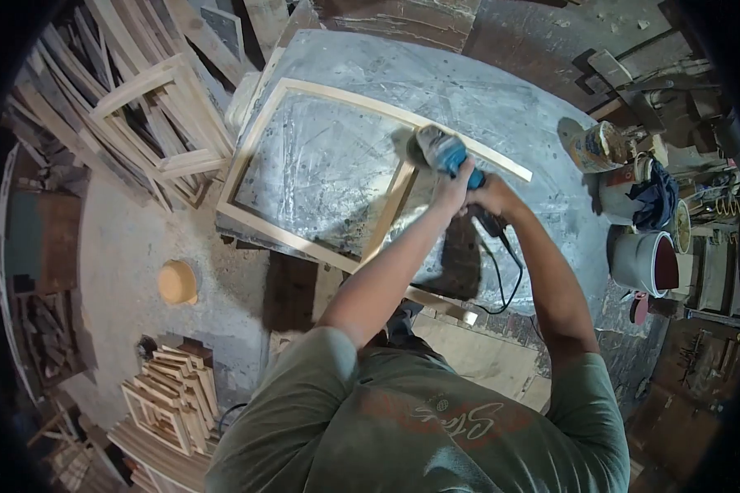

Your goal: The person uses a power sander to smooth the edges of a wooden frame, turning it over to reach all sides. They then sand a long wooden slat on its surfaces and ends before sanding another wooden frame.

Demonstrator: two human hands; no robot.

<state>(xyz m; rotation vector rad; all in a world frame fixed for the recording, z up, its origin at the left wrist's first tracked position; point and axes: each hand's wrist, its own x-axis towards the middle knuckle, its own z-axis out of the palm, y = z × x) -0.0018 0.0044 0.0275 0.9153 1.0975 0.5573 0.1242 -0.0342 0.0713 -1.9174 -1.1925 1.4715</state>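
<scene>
A blue angle grinder [447,154] is gripped by both of my hands over the worktable. My left hand [455,189] wraps round its body just behind the head, while my right hand [493,197] closes round the rear end beside it. The grinder's disc end overlaps the far rail of a pale wooden frame [345,99], close to where the crossbar [388,207] meets that rail. A black cord [519,261] loops down from the tool's back end. My fingers partly hide the grinder's body.
The frame lies on a grey, scuffed worktable [501,99]. Buckets, including a white one [637,261], stand along its right side. Wooden frames and strips [152,123] lean at upper left. Below them are a yellow bowl [178,282] and stacked small frames [173,398].
</scene>
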